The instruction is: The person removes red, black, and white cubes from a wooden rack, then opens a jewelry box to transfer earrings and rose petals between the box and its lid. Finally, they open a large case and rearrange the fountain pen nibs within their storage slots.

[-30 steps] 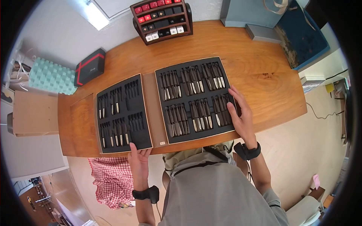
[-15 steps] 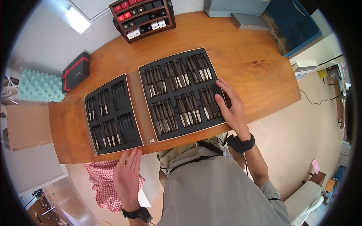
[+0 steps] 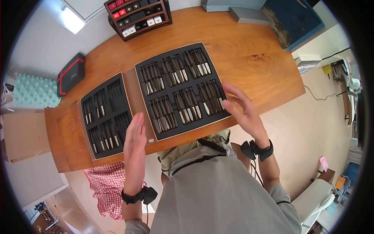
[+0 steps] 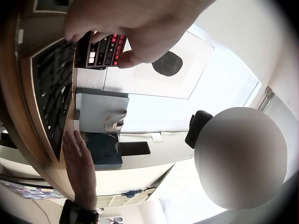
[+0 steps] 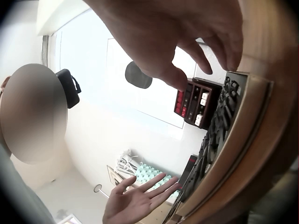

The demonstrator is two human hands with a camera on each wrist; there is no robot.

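An opened case lies on the wooden table, its two black trays joined by a brown spine (image 3: 134, 91). Dark slim pieces with silvery ends stand in groups in the right tray (image 3: 169, 92); the left tray (image 3: 117, 104) has fewer silvery ends. My left hand (image 3: 135, 142) is raised over the case's front edge near the spine, fingers straight and together, holding nothing. Beside the right tray's right edge is my right hand (image 3: 246, 113), fingers spread and slightly bent, with nothing in it; whether a fingertip touches the edge I cannot tell.
A wooden rack (image 3: 140, 17) with red, black and white cubes stands at the back. Left of the case are a black box with red ribbon (image 3: 72, 74) and a green bumpy foam piece (image 3: 36, 91). A grey box (image 3: 249, 16) and a blue box (image 3: 294, 21) sit at the back right.
My left hand has let go of the left tray's front edge, dropped back, then risen over the case's front. My right hand has drawn slightly off the right tray's edge. The head view has shifted.
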